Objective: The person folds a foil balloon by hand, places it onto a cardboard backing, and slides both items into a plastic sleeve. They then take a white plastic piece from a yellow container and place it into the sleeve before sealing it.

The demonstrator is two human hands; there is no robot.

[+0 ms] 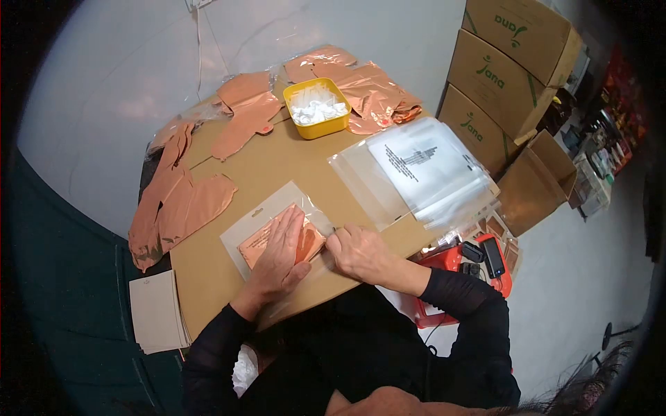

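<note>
A clear plastic bag (291, 195) lies near the front edge of the table, with a folded rose-gold foil balloon (309, 239) inside it. Printed text shows on the packet's left part, and a pale card with a hang slot sits behind the balloon. Flat across the packet rests my left hand (276, 251), its fingers stretched out and pressing down. My right hand (359, 253) is closed at the bag's right edge, thumb and finger pinching the plastic there. The exact grip is partly hidden by the curled fingers.
Rose-gold foil balloons (191, 204) lie along the table's left and back. A yellow tub (318, 130) holds white items. Clear printed bags (423, 166) are stacked at right. Cardboard boxes (492, 76) stand beyond. A red stool (451, 260) bears a phone (492, 257); pale cards (156, 312) sit left.
</note>
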